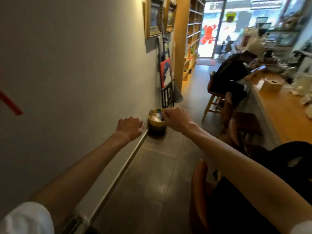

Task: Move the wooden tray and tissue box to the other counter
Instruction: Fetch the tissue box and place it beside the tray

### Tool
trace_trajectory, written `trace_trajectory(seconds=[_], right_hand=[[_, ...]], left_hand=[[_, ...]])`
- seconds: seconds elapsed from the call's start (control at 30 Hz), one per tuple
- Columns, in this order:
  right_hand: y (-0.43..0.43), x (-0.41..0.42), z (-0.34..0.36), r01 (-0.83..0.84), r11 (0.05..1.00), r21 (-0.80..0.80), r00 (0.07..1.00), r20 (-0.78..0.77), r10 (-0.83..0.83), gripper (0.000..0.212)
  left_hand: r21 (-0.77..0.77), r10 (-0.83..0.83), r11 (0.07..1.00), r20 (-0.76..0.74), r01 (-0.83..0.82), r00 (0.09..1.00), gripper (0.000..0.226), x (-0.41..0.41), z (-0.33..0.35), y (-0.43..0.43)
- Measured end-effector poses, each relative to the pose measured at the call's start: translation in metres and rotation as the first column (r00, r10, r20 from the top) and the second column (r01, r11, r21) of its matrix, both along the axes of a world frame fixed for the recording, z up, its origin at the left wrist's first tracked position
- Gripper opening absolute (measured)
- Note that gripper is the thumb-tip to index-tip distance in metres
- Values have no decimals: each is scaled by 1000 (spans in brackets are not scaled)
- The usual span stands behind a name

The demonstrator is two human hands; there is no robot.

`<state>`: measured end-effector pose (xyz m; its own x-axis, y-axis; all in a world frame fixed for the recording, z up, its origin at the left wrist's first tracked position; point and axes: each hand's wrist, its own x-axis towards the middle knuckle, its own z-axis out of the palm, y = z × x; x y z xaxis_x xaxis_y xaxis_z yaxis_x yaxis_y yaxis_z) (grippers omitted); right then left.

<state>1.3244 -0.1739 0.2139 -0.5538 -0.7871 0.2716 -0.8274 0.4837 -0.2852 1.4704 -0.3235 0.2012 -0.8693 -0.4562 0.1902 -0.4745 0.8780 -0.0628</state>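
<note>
A pale wooden tissue box [271, 85] sits on the long wooden counter [285, 115] at the right. No wooden tray can be made out. Both my arms are stretched forward over the floor, far from the counter. My left hand [130, 126] is curled loosely near the wall with nothing in it. My right hand [176, 119] hovers above a waste bin [157, 123], fingers curled; the blur hides whether anything is pinched in it.
A grey wall runs along the left with framed pictures [154, 16] and a red canvas [166, 71]. A person [233, 76] sits on a stool [214, 100] at the counter. Brown stools [200, 191] stand near me at the right. A tiled aisle [152, 174] leads to the door.
</note>
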Motion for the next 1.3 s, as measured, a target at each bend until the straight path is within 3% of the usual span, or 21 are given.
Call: trace_trajectory(seconds=[0.2, 0.4, 0.5, 0.67, 0.83, 1.0, 1.2, 1.3], right_hand=[[-63, -123, -16, 214, 977, 19, 969, 121, -215, 30], [-108, -250, -28, 383, 915, 127, 922, 0, -386, 33], [-129, -316, -29, 472, 863, 181, 876, 15, -482, 46], [-158, -406, -46, 648, 761, 25, 724, 289, -626, 59], [-159, -455, -72, 824, 566, 5, 463, 571, -678, 54], [-138, -530, -88, 916, 393, 76, 277, 589, -759, 52], [-125, -648, -107, 947, 306, 98, 216, 509, -833, 44], [-134, -725, -114, 964, 261, 54, 207, 466, -860, 37]], left_hand=[[108, -126, 986, 9, 125, 992, 32, -142, -12, -86], [161, -286, 947, 22, 279, 958, 35, -298, -32, -171], [248, -411, 889, 67, 384, 909, 45, -380, -39, -205], [237, -581, 796, 39, 557, 813, 52, -517, -53, -262], [245, -715, 695, 130, 676, 687, 49, -650, -59, -274], [175, -829, 558, 73, 811, 555, 49, -781, -62, -244], [303, -868, 477, 14, 825, 497, 40, -906, -86, -230], [373, -858, 469, -23, 800, 514, 35, -978, -88, -234]])
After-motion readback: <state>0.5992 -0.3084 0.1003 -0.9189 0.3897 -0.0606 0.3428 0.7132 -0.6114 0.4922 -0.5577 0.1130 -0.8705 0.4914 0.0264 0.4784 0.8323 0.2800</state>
